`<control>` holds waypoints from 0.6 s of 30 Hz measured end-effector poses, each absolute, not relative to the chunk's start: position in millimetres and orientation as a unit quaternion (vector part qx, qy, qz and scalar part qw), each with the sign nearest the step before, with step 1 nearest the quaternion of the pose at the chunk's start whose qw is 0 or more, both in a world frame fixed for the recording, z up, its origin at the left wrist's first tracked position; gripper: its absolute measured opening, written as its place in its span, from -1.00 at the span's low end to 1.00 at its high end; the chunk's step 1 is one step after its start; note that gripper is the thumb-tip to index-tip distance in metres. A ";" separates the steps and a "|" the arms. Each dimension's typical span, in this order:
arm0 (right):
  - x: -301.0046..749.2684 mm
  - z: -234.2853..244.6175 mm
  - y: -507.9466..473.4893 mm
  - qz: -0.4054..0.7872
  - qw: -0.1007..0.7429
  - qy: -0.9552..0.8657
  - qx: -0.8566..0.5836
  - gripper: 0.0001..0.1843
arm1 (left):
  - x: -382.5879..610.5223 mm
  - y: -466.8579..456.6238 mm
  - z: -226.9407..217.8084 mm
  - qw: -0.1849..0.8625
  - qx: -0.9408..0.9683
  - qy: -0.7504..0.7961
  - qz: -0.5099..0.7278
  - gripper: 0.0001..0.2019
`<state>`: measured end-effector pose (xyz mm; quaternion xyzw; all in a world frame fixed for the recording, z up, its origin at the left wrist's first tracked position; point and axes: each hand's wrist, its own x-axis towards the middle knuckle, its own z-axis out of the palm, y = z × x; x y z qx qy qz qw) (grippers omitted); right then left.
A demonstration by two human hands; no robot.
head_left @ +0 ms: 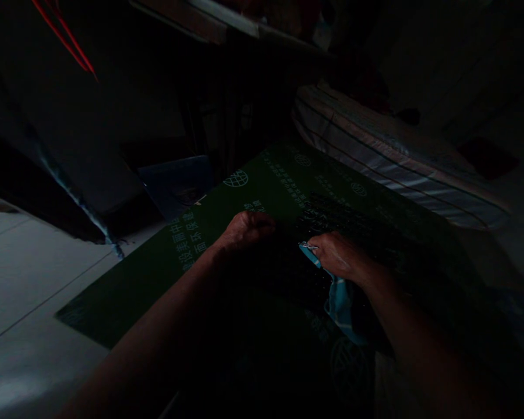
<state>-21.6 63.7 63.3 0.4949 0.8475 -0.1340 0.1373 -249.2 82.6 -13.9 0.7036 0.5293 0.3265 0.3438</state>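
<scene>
A green board (135,291) printed with pale characters and globe logos lies in front of me in dim light. Spread over its middle is something black with small shiny specks (340,224), perhaps fabric; its edges fade into shadow. My right hand (334,253) is closed around a blue cloth with pale stripes (341,299), which hangs from the fingers over the black area. Left of it, my left hand (248,228) has its fingers curled down at the dark edge of the black area. Whatever those fingers hold is hidden in the darkness.
A thick mattress-like pad with striped edges (397,157) borders the board at the right back. Beyond the board's left edge lies a dark blue flat item (179,183). Pale floor tiles (26,279) show at the left, and an orange cord (67,38) hangs at the upper left.
</scene>
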 end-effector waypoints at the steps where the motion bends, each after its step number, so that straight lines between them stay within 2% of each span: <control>1: -21.3 63.8 64.0 -0.131 0.146 0.847 0.494 -0.76 | -249.1 82.1 -13.5 0.351 0.700 0.529 0.328 -0.74; 18: -15.7 70.1 59.5 -0.112 0.163 0.837 0.510 -0.77 | -249.3 83.3 -12.5 0.355 0.691 0.543 0.320 -0.75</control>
